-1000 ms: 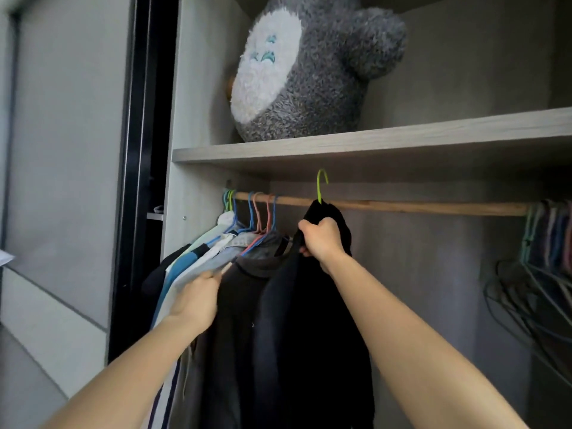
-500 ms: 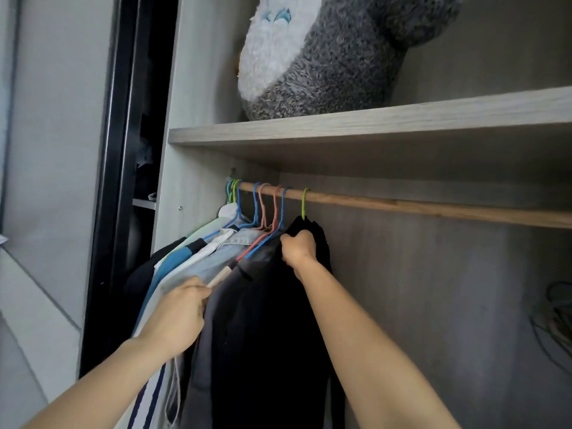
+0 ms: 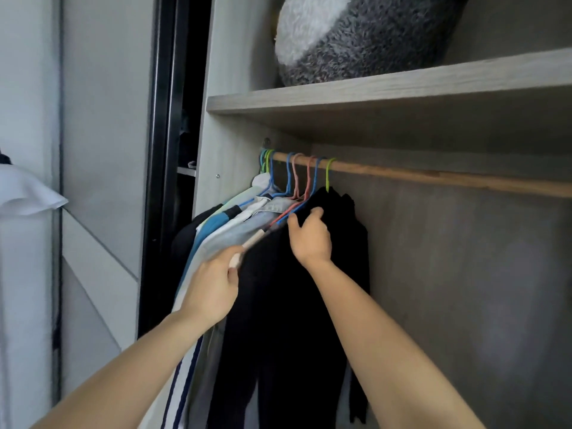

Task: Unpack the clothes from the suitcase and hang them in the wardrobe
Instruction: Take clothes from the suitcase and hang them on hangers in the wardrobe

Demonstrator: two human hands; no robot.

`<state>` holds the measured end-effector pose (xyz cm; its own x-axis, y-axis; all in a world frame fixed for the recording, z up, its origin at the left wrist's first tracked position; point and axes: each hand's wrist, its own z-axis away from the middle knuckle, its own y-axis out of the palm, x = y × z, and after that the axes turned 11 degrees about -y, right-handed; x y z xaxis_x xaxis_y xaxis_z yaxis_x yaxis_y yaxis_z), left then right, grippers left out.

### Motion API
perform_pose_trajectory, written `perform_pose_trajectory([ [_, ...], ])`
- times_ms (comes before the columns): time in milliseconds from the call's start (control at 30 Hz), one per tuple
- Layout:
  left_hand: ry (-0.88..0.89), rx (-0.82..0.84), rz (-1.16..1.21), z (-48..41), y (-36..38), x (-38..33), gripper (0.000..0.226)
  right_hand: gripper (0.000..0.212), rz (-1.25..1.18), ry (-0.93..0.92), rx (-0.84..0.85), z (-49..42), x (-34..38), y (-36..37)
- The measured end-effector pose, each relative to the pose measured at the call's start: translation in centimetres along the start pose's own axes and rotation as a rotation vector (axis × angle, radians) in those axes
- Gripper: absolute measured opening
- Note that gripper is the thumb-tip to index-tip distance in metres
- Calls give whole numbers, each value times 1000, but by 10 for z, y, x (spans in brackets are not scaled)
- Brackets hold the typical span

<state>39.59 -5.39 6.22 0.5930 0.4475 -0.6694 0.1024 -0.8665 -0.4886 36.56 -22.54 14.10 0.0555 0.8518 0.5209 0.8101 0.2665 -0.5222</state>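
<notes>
Green hanger (image 3: 330,178), a second back held clear above the rod (image 3: 433,178), now has its hook seated over it, last in the row just beside a blue hook, and the view has closed in toward the left end of the wardrobe. Black garment (image 3: 337,274) hangs from that hanger against the other dark clothes, free of the bare back panel to its right. Right hand (image 3: 310,239) is up at the garment's shoulder, thumb and curled fingers pinching the black cloth just under the hook. Left hand (image 3: 213,289) sits against the hung shirts (image 3: 216,233) and the tip of a pale hanger arm (image 3: 252,243), keeping the row left; its back hides the fingers, so grip or plain push cannot be told. Step in hand, as I judge it: settling this piece on the rod, hanging all but done. Next move calls for letting go with both hands without tugging the hook off, checking that the cloth sits level, then going back for another piece. Suitcase is not in view.
</notes>
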Motion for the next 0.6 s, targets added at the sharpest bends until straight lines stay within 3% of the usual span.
perform_pose_trajectory([
  [100,-20,-23,50,32,-17,22,46,32,-81,-119,-16,52,15,14],
  [200,-110,-49,-5,80,-40,70,45,30,-137,-202,72,118,30,42],
  [300,-304,26,-111,144,-68,134,44,24,-193,-193,256,197,44,82],
  [600,-776,239,-378,338,-165,289,38,29,-232,56,876,434,88,203],
])
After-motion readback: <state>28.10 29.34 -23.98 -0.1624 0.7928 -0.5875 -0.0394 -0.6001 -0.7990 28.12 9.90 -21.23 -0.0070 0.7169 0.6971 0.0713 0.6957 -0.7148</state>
